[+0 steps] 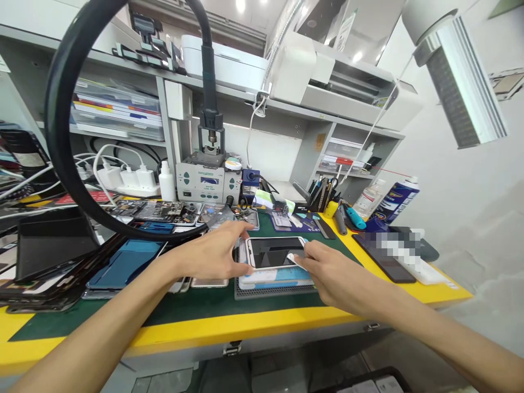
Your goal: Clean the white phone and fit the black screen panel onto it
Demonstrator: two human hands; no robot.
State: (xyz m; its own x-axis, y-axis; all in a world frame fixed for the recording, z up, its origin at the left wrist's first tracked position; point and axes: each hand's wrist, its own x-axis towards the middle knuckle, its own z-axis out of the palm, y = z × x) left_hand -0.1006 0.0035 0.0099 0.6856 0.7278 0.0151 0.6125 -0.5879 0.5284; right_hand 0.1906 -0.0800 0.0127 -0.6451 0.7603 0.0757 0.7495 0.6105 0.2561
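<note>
A white-framed smartphone point(275, 252) with a dark, reflective screen lies face up in front of me. My left hand point(215, 252) grips its left end, thumb at the near corner and fingers at the far one. At the right end, my right hand point(327, 270) is closed, its fingertips pinching a small white rounded piece point(291, 257) against the glass. I cannot tell exactly what that piece is. Under the phone are a blue-and-white pad point(282, 277) and a grey perforated mat point(278, 292).
Phone parts and a blue back panel point(126, 262) are piled on the left. A black hose point(61, 109) loops overhead from a grey hot-air station point(202, 183). On the right stand a spray can point(395, 199), a clear bottle point(370, 196) and a dark phone point(382, 256).
</note>
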